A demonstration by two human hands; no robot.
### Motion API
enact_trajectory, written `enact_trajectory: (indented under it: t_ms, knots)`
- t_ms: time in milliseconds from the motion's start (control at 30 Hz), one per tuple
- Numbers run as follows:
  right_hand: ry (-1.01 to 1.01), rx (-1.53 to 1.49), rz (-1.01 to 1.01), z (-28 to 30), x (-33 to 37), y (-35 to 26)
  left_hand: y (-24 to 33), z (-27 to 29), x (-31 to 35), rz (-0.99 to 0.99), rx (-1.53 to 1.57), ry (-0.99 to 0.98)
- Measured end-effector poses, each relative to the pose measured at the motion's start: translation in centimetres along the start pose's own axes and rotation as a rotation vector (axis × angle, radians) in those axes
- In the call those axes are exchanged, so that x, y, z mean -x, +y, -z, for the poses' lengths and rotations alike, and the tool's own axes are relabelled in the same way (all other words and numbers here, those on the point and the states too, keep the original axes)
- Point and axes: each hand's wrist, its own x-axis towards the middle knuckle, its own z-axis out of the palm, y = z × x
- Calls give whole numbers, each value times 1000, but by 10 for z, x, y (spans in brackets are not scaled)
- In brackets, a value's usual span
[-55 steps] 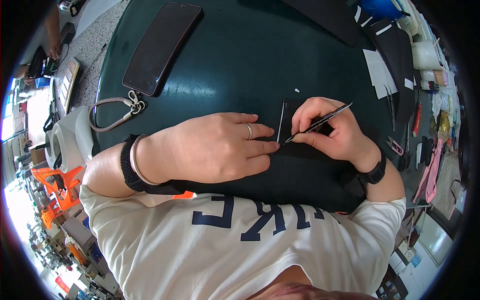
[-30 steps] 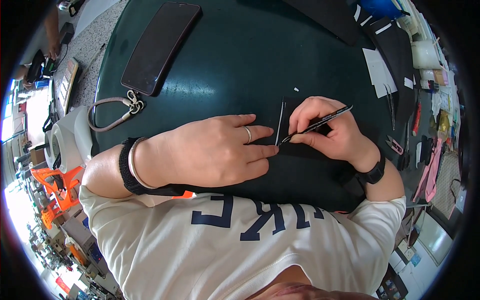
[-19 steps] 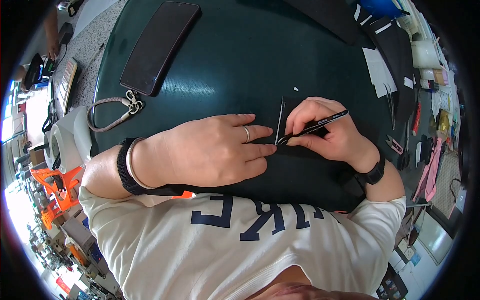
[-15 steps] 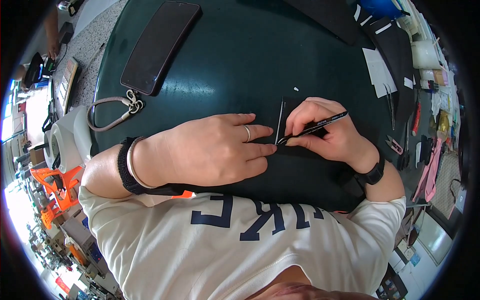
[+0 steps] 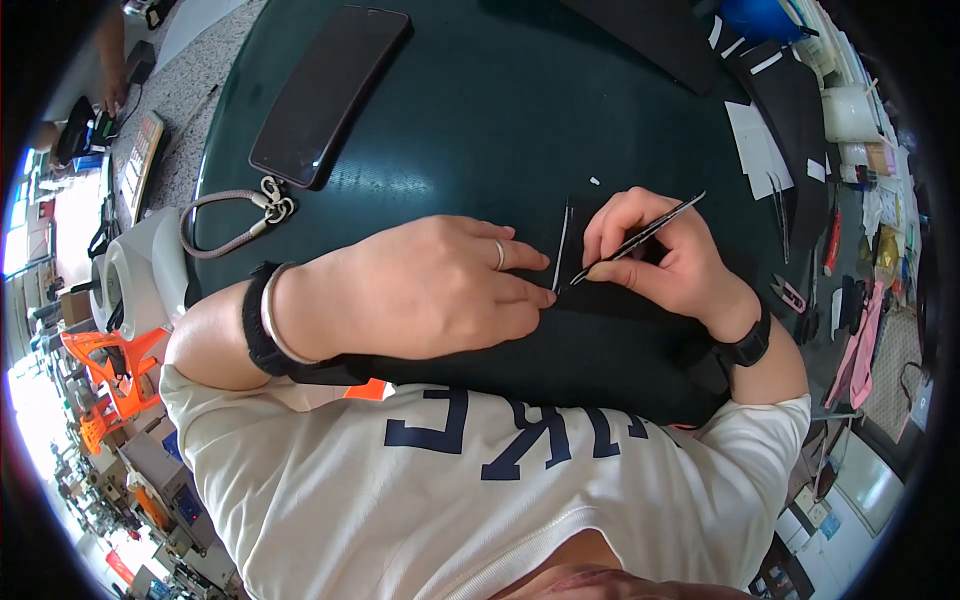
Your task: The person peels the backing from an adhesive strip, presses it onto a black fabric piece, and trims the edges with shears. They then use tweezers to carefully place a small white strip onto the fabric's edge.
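Note:
My left hand (image 5: 425, 290) lies palm down with its fingers stretched out. Its fingertips press near the lower end of a thin white strip (image 5: 562, 250), which lies along a dark, flat piece (image 5: 581, 212) on the dark green table. In my right hand (image 5: 680, 260) is a slim pair of black tweezers (image 5: 648, 232), pinched between thumb and fingers. Their tip points down at the dark piece, close beside the left fingertips. Whether the tip grips anything is too small to tell. A tiny white scrap (image 5: 595, 181) lies just beyond the strip.
A phone (image 5: 330, 95) and a corded strap with metal clasp (image 5: 225, 221) lie at left. To the right are white paper (image 5: 755, 145), other tweezers (image 5: 781, 218), pink-handled snips (image 5: 788, 293) and black pieces (image 5: 795, 110). Another person's hand (image 5: 113, 92) shows far left.
The tweezers have turned in my right fingers and their tip has shifted slightly right, away from my left fingertips. My left hand stays nearly in place.

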Motion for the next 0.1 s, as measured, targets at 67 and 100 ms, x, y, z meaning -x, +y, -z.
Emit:
enact_trajectory:
  t_ms: [67,100]
  knots:
    - [41,4,66,0,1,5,-1,4,-2,152,201,-10]
    - [82,3,120,0,2,11,-1,7,-4,286,339,-30]
